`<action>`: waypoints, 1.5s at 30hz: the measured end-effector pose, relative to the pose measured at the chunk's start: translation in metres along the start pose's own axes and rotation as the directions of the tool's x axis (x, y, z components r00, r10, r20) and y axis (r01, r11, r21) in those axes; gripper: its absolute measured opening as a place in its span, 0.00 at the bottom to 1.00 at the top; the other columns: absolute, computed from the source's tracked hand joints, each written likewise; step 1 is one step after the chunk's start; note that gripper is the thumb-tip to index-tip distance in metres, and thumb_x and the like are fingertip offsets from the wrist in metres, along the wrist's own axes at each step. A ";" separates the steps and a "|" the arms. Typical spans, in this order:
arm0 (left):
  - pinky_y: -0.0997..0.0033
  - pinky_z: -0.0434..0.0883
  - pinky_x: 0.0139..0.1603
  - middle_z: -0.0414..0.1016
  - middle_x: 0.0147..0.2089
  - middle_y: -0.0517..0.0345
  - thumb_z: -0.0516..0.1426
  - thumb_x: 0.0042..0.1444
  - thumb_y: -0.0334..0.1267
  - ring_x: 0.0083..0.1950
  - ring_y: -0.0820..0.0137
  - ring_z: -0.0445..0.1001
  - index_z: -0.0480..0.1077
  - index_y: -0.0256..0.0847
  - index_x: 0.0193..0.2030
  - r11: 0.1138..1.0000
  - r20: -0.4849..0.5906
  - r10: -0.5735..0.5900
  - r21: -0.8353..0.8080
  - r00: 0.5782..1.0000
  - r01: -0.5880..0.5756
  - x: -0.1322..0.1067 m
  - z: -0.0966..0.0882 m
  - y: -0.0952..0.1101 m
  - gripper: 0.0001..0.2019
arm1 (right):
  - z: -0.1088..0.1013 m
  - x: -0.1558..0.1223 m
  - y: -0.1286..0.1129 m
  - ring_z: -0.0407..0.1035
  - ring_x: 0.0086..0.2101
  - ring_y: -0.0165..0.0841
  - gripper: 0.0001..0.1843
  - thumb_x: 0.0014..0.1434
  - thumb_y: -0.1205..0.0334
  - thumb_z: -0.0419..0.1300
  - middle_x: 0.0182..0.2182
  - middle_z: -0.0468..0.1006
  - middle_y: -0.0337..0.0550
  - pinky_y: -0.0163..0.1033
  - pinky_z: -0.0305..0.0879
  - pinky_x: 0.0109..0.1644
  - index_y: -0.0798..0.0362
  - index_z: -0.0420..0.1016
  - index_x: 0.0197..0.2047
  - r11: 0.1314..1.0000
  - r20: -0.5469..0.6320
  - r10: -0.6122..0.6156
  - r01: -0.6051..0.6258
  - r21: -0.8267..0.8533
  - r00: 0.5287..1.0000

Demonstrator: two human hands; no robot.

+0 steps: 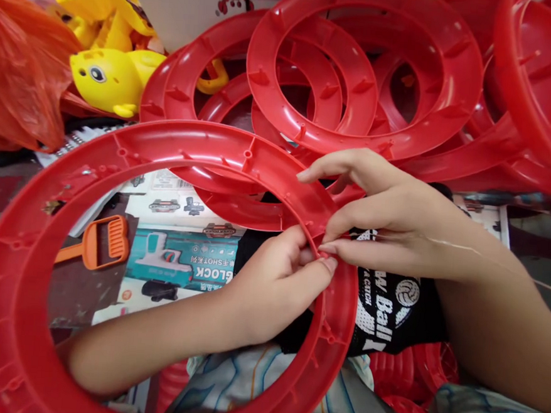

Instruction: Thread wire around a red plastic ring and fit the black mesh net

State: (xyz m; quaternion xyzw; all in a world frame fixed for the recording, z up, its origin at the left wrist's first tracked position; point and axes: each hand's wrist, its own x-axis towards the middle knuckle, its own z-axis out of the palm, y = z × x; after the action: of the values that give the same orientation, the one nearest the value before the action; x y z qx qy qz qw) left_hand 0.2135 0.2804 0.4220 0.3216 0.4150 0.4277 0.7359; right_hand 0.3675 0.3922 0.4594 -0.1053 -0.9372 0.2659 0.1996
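Both hands — left hand, right hand — fingers pinching the red ring's inner rim.

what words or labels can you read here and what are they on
"GLOCK": upside down on the teal toy gun box, seen through the red ring.
"SHOT": same box, beside characters too small to read.
"Ball": white print on the black packet under the right hand.
"CATCH": same packet, partly hidden.
Red crab logo on the white carton: no readable words.

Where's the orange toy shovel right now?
In the head view, the orange toy shovel lies at lower left, seen through the big red ring, just left of the teal toy-gun box.
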 end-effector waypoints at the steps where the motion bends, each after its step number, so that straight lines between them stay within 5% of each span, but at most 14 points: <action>1: 0.80 0.69 0.31 0.70 0.30 0.67 0.55 0.61 0.33 0.28 0.81 0.68 0.68 0.40 0.41 1.000 -0.013 0.019 -0.014 1.000 -0.020 0.000 0.001 0.001 0.02 | 0.001 0.000 0.000 0.67 0.56 0.36 0.10 0.60 0.60 0.60 0.56 0.71 0.45 0.43 0.63 0.66 0.49 0.80 0.29 1.000 -0.010 -0.011 0.011 -0.003 1.000; 5: 0.83 0.69 0.34 0.71 0.30 0.67 0.56 0.59 0.28 0.32 0.81 0.70 0.69 0.39 0.38 0.995 -0.079 0.102 -0.014 0.992 -0.104 -0.001 0.007 -0.001 0.03 | 0.003 0.000 -0.003 0.66 0.57 0.35 0.10 0.61 0.60 0.60 0.55 0.71 0.48 0.39 0.62 0.66 0.52 0.80 0.30 1.000 -0.053 -0.020 0.020 0.009 0.998; 9: 0.81 0.68 0.33 0.71 0.31 0.67 0.54 0.53 0.22 0.31 0.80 0.68 0.65 0.40 0.36 0.998 -0.125 0.059 0.046 0.990 -0.053 -0.002 0.010 -0.004 0.09 | 0.004 0.001 -0.001 0.63 0.59 0.35 0.08 0.60 0.62 0.61 0.56 0.69 0.47 0.42 0.60 0.68 0.51 0.81 0.31 0.999 -0.027 -0.026 0.027 0.042 0.999; 18: 0.81 0.72 0.40 0.75 0.39 0.64 0.59 0.59 0.32 0.39 0.78 0.72 0.66 0.43 0.42 0.999 0.086 0.009 0.045 0.996 -0.013 -0.006 -0.003 -0.001 0.07 | 0.002 -0.003 -0.004 0.58 0.63 0.35 0.14 0.66 0.60 0.55 0.58 0.68 0.43 0.46 0.56 0.69 0.48 0.78 0.31 0.985 -0.015 -0.128 0.125 -0.122 0.992; 25: 0.84 0.71 0.37 0.73 0.35 0.66 0.58 0.59 0.30 0.37 0.80 0.73 0.66 0.42 0.41 0.996 0.005 0.041 0.077 0.999 -0.041 -0.007 0.002 -0.003 0.05 | -0.001 -0.003 -0.009 0.61 0.58 0.35 0.11 0.61 0.60 0.58 0.56 0.70 0.43 0.44 0.58 0.67 0.49 0.76 0.28 0.987 -0.042 -0.083 0.077 -0.139 0.996; 30: 0.80 0.71 0.39 0.72 0.37 0.64 0.55 0.59 0.28 0.38 0.78 0.71 0.65 0.42 0.41 0.995 -0.010 0.015 0.095 1.000 -0.014 -0.004 0.006 -0.001 0.06 | 0.002 -0.003 -0.007 0.63 0.56 0.39 0.09 0.57 0.60 0.61 0.54 0.71 0.42 0.49 0.58 0.67 0.47 0.78 0.26 0.998 -0.015 0.000 -0.001 -0.062 1.000; 34: 0.78 0.67 0.33 0.66 0.34 0.65 0.53 0.55 0.24 0.33 0.77 0.66 0.63 0.42 0.39 0.993 0.009 -0.008 0.119 1.000 0.007 -0.003 0.006 0.002 0.09 | 0.004 -0.002 -0.005 0.67 0.53 0.36 0.06 0.54 0.62 0.65 0.53 0.71 0.40 0.41 0.61 0.66 0.47 0.81 0.26 0.992 -0.060 0.099 -0.094 0.085 0.993; 39: 0.76 0.66 0.36 0.62 0.33 0.66 0.55 0.58 0.31 0.34 0.76 0.63 0.62 0.43 0.41 0.955 0.093 -0.101 0.290 0.991 0.070 -0.005 -0.003 0.009 0.06 | 0.004 0.000 -0.002 0.70 0.52 0.36 0.03 0.51 0.63 0.67 0.51 0.73 0.45 0.37 0.65 0.63 0.51 0.82 0.28 0.943 -0.091 0.200 -0.167 0.288 0.976; 45: 0.72 0.67 0.36 0.61 0.34 0.64 0.54 0.62 0.38 0.34 0.74 0.63 0.61 0.43 0.45 0.933 0.228 -0.194 0.343 0.954 0.108 -0.011 -0.016 0.016 0.06 | 0.007 0.000 0.002 0.64 0.61 0.38 0.01 0.50 0.61 0.69 0.60 0.70 0.41 0.39 0.58 0.69 0.48 0.83 0.29 0.926 -0.083 0.219 -0.180 0.331 0.972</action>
State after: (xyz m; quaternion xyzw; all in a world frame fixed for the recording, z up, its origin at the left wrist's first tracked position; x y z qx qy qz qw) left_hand 0.1904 0.2794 0.4323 0.4590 0.4042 0.2489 0.7510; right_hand 0.3650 0.3907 0.4527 -0.1818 -0.8523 0.4272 0.2410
